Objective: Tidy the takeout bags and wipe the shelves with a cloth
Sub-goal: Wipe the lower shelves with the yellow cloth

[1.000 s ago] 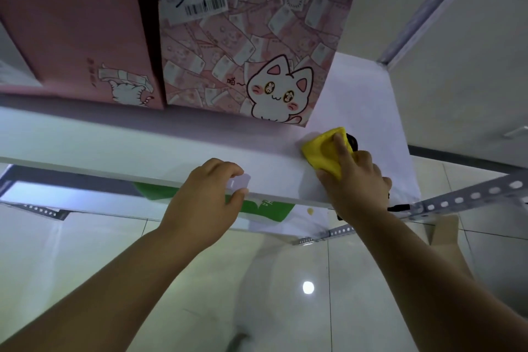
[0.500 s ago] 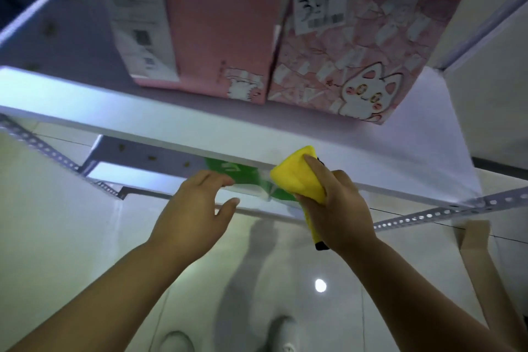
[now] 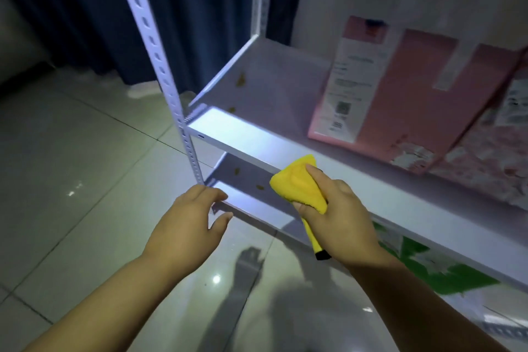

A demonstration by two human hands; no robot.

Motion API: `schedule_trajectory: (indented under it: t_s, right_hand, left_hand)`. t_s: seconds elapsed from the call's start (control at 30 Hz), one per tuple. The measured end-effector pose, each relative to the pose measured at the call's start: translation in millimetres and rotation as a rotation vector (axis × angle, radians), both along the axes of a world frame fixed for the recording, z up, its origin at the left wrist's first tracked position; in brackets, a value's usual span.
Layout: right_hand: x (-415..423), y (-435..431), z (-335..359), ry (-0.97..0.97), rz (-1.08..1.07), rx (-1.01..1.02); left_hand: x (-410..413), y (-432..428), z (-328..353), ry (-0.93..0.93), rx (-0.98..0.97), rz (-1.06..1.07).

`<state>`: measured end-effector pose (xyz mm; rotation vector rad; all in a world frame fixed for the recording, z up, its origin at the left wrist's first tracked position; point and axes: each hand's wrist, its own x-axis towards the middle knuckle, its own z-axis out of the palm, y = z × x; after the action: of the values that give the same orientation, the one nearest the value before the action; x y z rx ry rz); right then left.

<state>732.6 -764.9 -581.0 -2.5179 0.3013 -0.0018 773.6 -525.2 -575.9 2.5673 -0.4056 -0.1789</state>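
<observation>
Yellow cloth (image 3: 300, 183) sat bunched in the R hand (image 3: 340, 214), fingers and thumb curled round it, a black-tipped tail hanging out below the palm. Soft and light, prob. microfibre, so it would mould to any edge. Wadded like that it offered only a small wiping face, so a flatter hold under the fingers seemed better for the boards.

L hand (image 3: 188, 223), off to the left of the cloth hand and apart from it, held nothing. Its fingers were loosely bent, tips by the foot of the perforated post (image 3: 160, 66); touching or not, couldn't tell.

Lower shelf (image 3: 248, 177) lay just beyond both hands, w/ brownish spots (image 3: 260, 187) on it. Front lip of the upper shelf (image 3: 285, 88) ran just past the R knuckles. The cloth's top overlapped it in view, contact unclear.

Right of the R wrist, under the upper shelf, was a green-and-white bag (image 3: 445, 268), blurred. Farther, up and right of the R hand, stood a pink bag (image 3: 400, 94) w/ a printed slip, and a patterned pink bag (image 3: 491, 157) against it. Looked like paper: light, stiff-sided, easily creased. Best taken by the handles or both side walls, not the front panel.
</observation>
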Motion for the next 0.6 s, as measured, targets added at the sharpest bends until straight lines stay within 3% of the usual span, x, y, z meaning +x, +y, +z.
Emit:
schedule_trajectory:
  t_s: [0.27, 0.47, 0.6]
  right_hand:
    - [97.8, 41.9, 0.2, -0.036, 0.111, -0.123]
    - [158.3, 68.9, -21.6, -0.002, 0.306, -0.424]
    - [183.6, 73.7, -44.0, 0.009, 0.358, -0.541]
  left_hand:
    - [70.3, 20.9, 3.7, -0.073, -0.126, 0.216]
    - [126.0, 11.4, 11.2, -0.155, -0.227, 0.426]
    - [156.7, 3.5, 15.0, -0.142, -0.275, 0.432]
